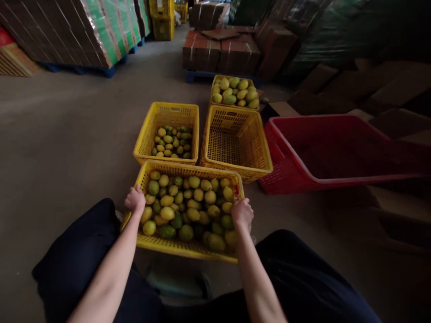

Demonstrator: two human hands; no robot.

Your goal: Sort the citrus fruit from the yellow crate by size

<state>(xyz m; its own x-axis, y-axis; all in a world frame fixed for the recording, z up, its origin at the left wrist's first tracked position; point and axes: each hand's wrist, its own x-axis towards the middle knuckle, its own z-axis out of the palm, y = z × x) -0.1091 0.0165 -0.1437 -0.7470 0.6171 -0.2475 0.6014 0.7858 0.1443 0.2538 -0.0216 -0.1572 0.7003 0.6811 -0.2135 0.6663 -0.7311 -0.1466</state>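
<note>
Right in front of me is a yellow plastic crate [188, 168] filled with yellow and green lemons [193, 214]. My left hand [135, 199] is closed around its left end, and my right hand [243, 212] grips the right end. Both sets of fingers curl over the rim, partly hidden. Just beyond stands a second yellow crate [143, 134], holding a lower layer of lemons [172, 141]. To its right, another yellow crate [238, 139] has nothing in it. Behind that one, a further crate [215, 106] is heaped with larger yellow-green fruit [232, 92].
A large red plastic bin [279, 168] stands at the right, with cardboard pieces [393, 202] around it. Flat boxes [220, 51] are stacked on a blue pallet [198, 77] behind. Wrapped cartons [114, 27] rise at the back left, near stacked yellow crates [163, 28].
</note>
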